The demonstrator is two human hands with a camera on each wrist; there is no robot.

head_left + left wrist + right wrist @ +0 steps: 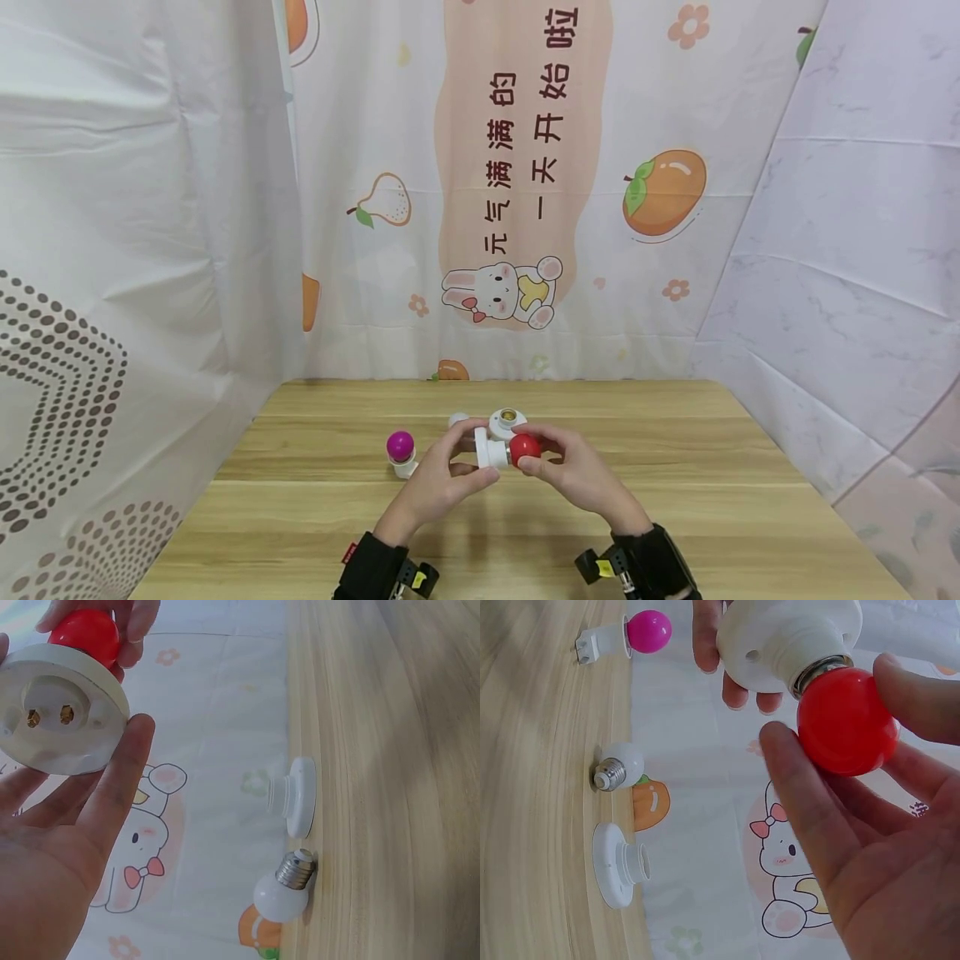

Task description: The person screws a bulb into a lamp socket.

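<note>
Above the wooden table, my left hand (433, 486) grips a white round lamp holder (491, 452) by its wide base. Two brass contacts show on the back of that base in the left wrist view. Thumb and fingers of my right hand (585, 477) hold a red light bulb (847, 724) by its globe. The bulb's metal base points into the mouth of the lamp holder, and a narrow band of metal shows between globe and rim. How deep the thread sits inside is hidden.
Behind the hands, a second white lamp holder (507, 421) stands on the table (675, 467). Beside it lies a white bulb (626, 765), partly hidden in the head view. Farther left, a magenta bulb (401, 446) sits in a white plug-in socket (405, 469). A printed curtain hangs behind.
</note>
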